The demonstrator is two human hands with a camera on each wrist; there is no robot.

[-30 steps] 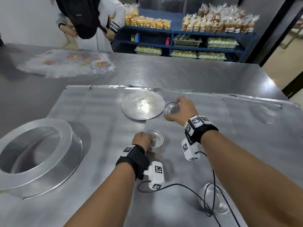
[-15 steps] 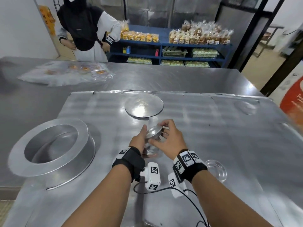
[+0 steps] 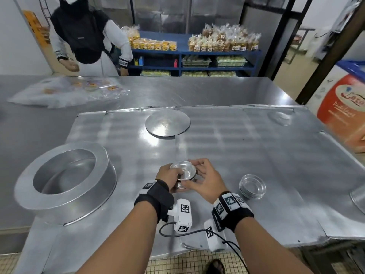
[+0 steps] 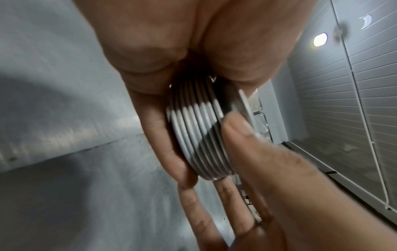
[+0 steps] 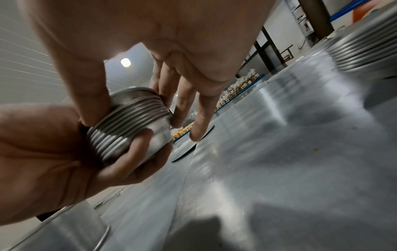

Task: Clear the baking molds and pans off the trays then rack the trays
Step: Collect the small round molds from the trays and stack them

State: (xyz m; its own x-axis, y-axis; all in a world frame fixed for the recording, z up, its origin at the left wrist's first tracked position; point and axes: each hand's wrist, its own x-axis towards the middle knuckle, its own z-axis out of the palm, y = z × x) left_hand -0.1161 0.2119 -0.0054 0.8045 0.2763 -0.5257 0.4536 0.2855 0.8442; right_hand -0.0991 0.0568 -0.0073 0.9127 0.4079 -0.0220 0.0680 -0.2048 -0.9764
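Both of my hands hold a stack of small round metal molds [image 3: 182, 174] just above the front middle of the metal trays [image 3: 256, 147]. My left hand [image 3: 172, 174] cups the stack from the left and underneath. From the right, my right hand [image 3: 198, 175] pinches its upper rims between thumb and fingers. In the right wrist view the ribbed stack [image 5: 128, 129] lies in my left palm [image 5: 43, 144], with my right thumb on its side. The left wrist view shows the stack [image 4: 199, 135] edge-on between fingers.
A second stack of small molds [image 3: 252, 186] sits on the tray to the right. A flat round disc [image 3: 167, 123] lies further back, a large ring-shaped pan [image 3: 65, 175] at the left. Another pan's edge [image 3: 358, 196] shows at far right. A person [image 3: 88, 36] stands behind the table.
My right hand carried a small mold from beside the disc back onto the stack in my left hand. The stack has been lifted slightly off the tray.
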